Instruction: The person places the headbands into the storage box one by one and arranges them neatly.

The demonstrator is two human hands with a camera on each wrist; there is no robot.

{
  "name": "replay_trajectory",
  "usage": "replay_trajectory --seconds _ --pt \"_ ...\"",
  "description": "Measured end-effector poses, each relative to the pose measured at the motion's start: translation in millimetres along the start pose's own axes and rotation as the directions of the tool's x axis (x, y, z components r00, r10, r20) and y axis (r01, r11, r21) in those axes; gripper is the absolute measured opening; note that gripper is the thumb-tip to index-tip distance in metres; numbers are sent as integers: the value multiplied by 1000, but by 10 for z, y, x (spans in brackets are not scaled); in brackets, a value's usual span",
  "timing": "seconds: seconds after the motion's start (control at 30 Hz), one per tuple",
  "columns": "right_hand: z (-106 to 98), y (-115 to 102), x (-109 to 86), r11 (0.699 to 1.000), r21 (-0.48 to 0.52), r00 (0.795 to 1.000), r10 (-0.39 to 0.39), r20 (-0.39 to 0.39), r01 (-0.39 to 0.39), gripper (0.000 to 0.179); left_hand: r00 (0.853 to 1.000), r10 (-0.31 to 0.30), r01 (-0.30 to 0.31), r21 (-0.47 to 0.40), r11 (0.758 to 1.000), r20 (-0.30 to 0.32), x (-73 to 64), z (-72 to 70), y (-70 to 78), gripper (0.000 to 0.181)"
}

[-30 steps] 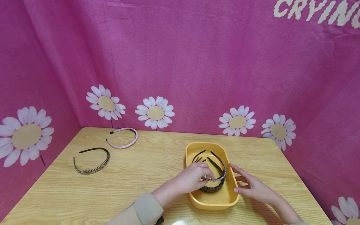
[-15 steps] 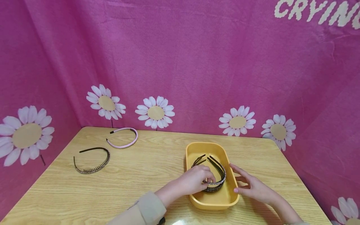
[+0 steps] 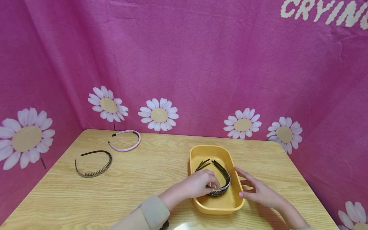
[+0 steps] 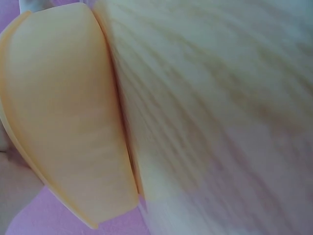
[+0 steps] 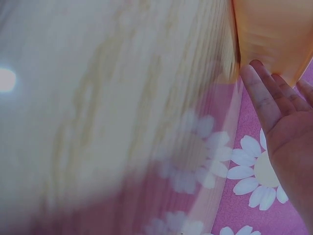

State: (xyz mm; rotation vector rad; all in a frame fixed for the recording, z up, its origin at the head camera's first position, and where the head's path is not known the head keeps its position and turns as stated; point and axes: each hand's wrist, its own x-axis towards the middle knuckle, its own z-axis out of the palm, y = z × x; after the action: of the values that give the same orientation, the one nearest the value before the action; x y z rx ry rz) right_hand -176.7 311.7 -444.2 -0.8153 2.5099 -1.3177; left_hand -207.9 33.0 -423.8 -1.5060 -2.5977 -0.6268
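A yellow plastic bin (image 3: pixel 215 209) stands on the table, with several dark toothed headbands (image 3: pixel 222 169) stacked inside. My left hand (image 3: pixel 198 183) reaches over the bin's left rim. Its thumb and fingers pinch a glittery headband (image 3: pixel 219 189) at the curve, low down against the others. My right hand (image 3: pixel 260 190) rests along the bin's right side. In the right wrist view, its straight fingers (image 5: pixel 264 98) touch the bin's outer wall (image 5: pixel 274 36). The left wrist view shows mostly the bin's outside (image 4: pixel 63 112), which hides the headbands.
Away to the left on the wooden table (image 3: pixel 149 166) lie a dark glittery headband (image 3: pixel 99 172) with teeth and, behind it, a pink headband (image 3: pixel 127 149). A pink curtain (image 3: pixel 195 70) printed with daisies closes off the back and sides.
My left hand has lowered the glittery headband onto the others in the bin, so they now nest together. The right hand has stayed in place at the bin's side.
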Motion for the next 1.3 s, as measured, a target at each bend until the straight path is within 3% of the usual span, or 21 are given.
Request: replay_trajectory --seconds 0.4,0.6,0.9,1.3 --pt "-12 -3 4 1000 -6 1000 10 7 -10 75 998 8 -7 -23 1000 67 -4 -40 2 21" --pt "-11 -8 4 1000 -11 1000 10 6 -10 76 998 19 -19 -12 1000 55 -18 -53 -14 22" --pt "-9 -10 1 1000 -15 1000 -5 2 5 75 1000 1 1 -81 997 24 -59 -146 3 24" --pt "-5 -11 -5 1000 10 1000 -16 10 16 75 999 31 -32 -119 992 -16 -164 -395 80 23"
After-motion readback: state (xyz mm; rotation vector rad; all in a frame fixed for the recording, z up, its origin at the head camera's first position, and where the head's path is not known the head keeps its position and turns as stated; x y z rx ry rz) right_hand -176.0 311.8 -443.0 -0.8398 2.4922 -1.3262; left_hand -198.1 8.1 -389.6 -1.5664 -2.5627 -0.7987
